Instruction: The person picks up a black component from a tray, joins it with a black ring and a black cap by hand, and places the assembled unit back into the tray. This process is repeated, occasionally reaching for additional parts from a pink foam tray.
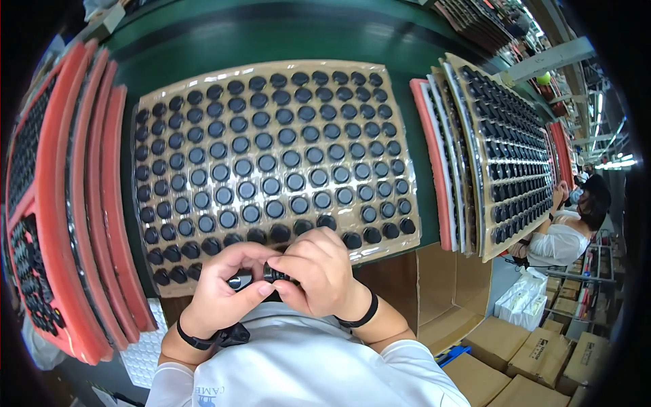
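Both my hands meet close to my chest, at the near edge of a clear plastic tray [352, 254] on brown board, filled with rows of round black caps [266, 163]. My left hand [220, 288] is closed around a small, shiny dark cylindrical piece [241, 280], partly hidden by the fingers. Between the fingertips of my right hand [327, 275] is a short black cylindrical part [271, 273], its end touching or nearly touching the left thumb and fingers. Whether the two pieces are joined, I cannot tell. A few tray pockets beside my right hand show no cap.
Red foam trays [74, 203] of black parts are stacked at the left. More trays [512, 156] of caps lean at the right, above a green conveyor surface [285, 41]. Cardboard boxes [542, 356] and a white bag [521, 298] lie lower right; another person [566, 234] works beyond.
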`<act>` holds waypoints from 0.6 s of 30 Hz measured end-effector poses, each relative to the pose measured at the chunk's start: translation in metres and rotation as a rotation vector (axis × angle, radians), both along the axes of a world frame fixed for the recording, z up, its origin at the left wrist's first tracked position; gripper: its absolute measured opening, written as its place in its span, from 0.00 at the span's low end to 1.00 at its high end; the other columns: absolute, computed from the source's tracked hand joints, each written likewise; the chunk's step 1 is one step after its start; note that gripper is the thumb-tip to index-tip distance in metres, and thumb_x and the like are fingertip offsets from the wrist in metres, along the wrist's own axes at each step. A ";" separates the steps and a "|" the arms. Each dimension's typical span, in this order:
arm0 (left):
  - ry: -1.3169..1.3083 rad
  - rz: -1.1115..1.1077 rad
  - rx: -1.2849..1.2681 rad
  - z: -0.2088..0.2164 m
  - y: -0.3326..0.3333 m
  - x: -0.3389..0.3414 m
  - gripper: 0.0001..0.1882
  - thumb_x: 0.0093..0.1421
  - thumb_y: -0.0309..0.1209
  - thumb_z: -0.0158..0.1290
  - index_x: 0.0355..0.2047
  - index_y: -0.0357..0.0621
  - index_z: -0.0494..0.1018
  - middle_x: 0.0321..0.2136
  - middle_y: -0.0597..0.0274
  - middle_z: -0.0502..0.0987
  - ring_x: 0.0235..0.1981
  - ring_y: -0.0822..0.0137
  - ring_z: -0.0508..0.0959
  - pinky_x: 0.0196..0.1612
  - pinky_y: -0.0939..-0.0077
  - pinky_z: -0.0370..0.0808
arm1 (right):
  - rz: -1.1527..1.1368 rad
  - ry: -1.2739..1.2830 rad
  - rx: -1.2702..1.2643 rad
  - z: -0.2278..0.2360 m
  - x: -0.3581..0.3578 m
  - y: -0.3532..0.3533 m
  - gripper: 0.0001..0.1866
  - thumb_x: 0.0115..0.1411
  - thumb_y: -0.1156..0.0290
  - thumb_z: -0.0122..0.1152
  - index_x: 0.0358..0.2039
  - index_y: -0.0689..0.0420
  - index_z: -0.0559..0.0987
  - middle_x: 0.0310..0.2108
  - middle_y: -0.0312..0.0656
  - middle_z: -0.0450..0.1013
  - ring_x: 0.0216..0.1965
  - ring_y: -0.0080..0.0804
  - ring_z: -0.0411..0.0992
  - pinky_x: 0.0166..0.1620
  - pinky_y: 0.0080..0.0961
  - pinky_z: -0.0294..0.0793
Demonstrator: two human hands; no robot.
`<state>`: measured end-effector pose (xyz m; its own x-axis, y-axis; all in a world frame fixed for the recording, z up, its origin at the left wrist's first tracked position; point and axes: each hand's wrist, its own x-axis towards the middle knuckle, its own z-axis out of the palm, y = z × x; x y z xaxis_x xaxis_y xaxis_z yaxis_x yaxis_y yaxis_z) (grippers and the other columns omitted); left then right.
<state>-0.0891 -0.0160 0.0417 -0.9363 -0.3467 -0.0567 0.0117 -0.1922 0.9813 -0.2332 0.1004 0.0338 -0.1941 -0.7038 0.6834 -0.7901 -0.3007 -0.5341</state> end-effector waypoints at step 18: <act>0.098 0.080 0.132 -0.010 -0.001 0.058 0.18 0.53 0.26 0.59 0.41 0.37 0.67 0.35 0.63 0.70 0.29 0.76 0.69 0.35 0.81 0.68 | 0.135 -0.050 0.021 -0.006 0.054 -0.020 0.12 0.53 0.69 0.57 0.36 0.60 0.72 0.21 0.39 0.67 0.20 0.36 0.63 0.25 0.30 0.59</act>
<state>-0.0313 -0.0171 0.0320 -0.9094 -0.4157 -0.0163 0.1265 -0.3137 0.9411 -0.1794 0.0807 0.0277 -0.1303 -0.7397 0.6602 -0.7156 -0.3907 -0.5790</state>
